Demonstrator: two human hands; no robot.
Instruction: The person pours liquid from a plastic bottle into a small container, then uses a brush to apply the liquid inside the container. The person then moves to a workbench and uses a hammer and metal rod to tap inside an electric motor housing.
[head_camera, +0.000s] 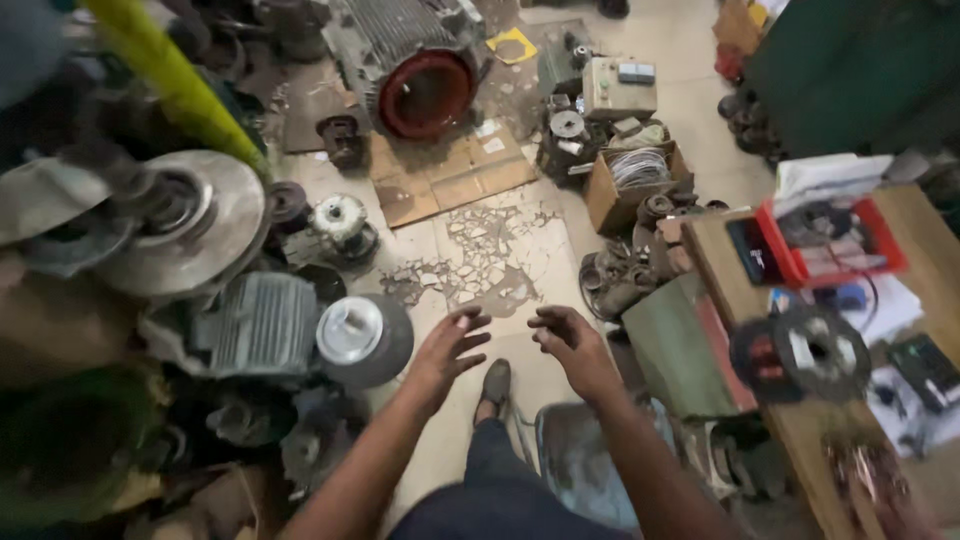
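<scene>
My left hand (445, 352) and my right hand (573, 345) are both held out in front of me over the cracked floor (490, 255), fingers spread, holding nothing. They hang in the air a short way apart, above my shoe (494, 385). Nearest my left hand is a grey finned electric motor (300, 330) with a round metal end cap. To the right of my right hand stands a wooden workbench (790, 430) with a round wound stator (805, 352) on it.
A large motor housing with a red rim (420, 70) lies at the back. Metal discs and motor parts (180, 220) pile up on the left. A cardboard box of wire (632, 180) and a red tray (830, 245) sit to the right. A yellow-green pipe (170, 75) crosses the top left.
</scene>
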